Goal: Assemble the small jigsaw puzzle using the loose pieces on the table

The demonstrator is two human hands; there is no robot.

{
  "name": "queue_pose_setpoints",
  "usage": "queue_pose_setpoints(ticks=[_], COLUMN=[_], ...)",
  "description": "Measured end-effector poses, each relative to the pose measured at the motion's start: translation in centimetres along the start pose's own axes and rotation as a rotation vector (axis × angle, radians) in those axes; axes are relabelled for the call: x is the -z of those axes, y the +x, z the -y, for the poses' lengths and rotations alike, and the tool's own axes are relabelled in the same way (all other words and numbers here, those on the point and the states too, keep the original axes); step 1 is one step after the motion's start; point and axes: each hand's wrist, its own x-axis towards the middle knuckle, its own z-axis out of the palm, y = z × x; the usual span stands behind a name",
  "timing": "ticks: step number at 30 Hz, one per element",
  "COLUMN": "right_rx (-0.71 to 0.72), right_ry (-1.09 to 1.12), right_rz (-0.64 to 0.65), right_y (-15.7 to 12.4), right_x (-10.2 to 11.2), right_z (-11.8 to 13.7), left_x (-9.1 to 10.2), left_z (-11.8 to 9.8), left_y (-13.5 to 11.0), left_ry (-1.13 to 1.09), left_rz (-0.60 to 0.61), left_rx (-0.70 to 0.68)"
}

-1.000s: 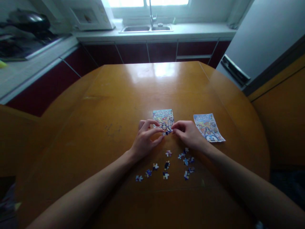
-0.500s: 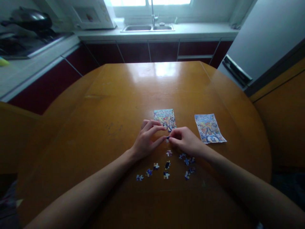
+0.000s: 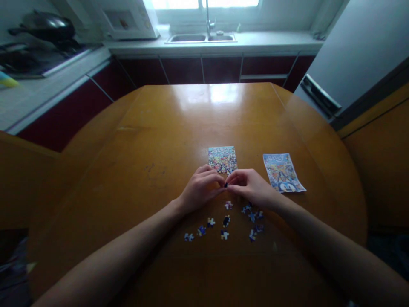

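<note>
A small dark jigsaw piece (image 3: pixel 226 185) is pinched between the fingertips of my left hand (image 3: pixel 203 187) and my right hand (image 3: pixel 251 185), which meet just below the partly assembled puzzle (image 3: pixel 222 157). The puzzle's lower edge is partly covered by my fingers. Nearer me, a pinkish loose piece (image 3: pixel 228 205) lies under the hands. Several more loose pieces are scattered below, among them a dark one (image 3: pixel 226 221) in the middle, a blue one (image 3: pixel 201 230) on the left and a bluish group (image 3: pixel 252 216) beside my right wrist.
To the right of the puzzle lies a creased paper reference picture (image 3: pixel 283 172) with a penguin face at its bottom. The wooden table (image 3: pixel 153 123) has rounded sides. Beyond it are a sink (image 3: pixel 188 38), a stove with a pan (image 3: pixel 47 25) and a grey fridge (image 3: pixel 361 55).
My left fingers have closed in from being spread, and now pinch the piece together with my right hand. The view has shifted slightly, moving everything a little to the right.
</note>
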Motion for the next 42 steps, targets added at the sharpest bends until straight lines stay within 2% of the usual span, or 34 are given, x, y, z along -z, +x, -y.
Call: queue_pose_setpoints(ticks=[7, 19, 24, 27, 37, 42], right_rx=[0.065, 0.111, 0.140, 0.139, 0.142, 0.136], right_ry=[0.014, -0.096, -0.196, -0.242, -0.233, -0.233], right_rz=[-0.116, -0.197, -0.352, -0.403, -0.394, -0.389], right_y=[0.2, 0.4, 1.3, 1.8, 2.0, 1.9], right_x=[0.2, 0.3, 1.1, 1.6, 1.6, 1.7], right_z=[-0.1, -0.1, -1.2, -1.7, -1.7, -1.7], left_x=[0.0, -0.1, -0.6, -0.8, -1.0, -0.9], left_z=[0.1, 0.2, 0.9, 1.1, 1.8, 1.7], left_y=[0.0, -0.1, -0.1, 0.2, 0.4, 0.4], left_ry=[0.061, 0.097, 0.230, 0.287, 0.277, 0.266], left_rz=[-0.111, -0.083, -0.124, -0.129, -0.090, -0.096], left_rx=[0.061, 0.075, 0.180, 0.212, 0.259, 0.228])
